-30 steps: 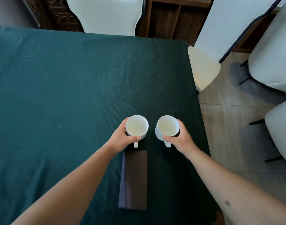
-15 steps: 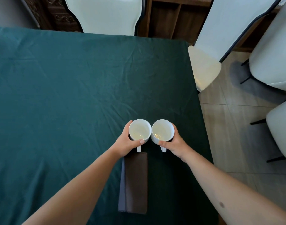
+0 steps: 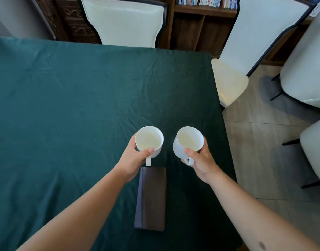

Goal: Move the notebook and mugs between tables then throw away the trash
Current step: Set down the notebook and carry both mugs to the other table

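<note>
Two white mugs are held over the green-clothed table. My left hand grips the left mug by its rim and side, handle pointing toward me. The right mug, tilted slightly left, is held in my right hand, thumb on the rim. A gap separates the mugs. A dark brown notebook lies closed on the cloth just below the left mug, between my forearms. Whether the mugs touch the cloth is unclear.
A cream chair stands at the table's far edge and another at its right corner. More pale chairs sit on the tiled floor to the right. A wooden bookshelf lines the back.
The mugs were touching side by side half a second ago; now they are apart again, the right one moved right and tilted. The view has shifted slightly.
</note>
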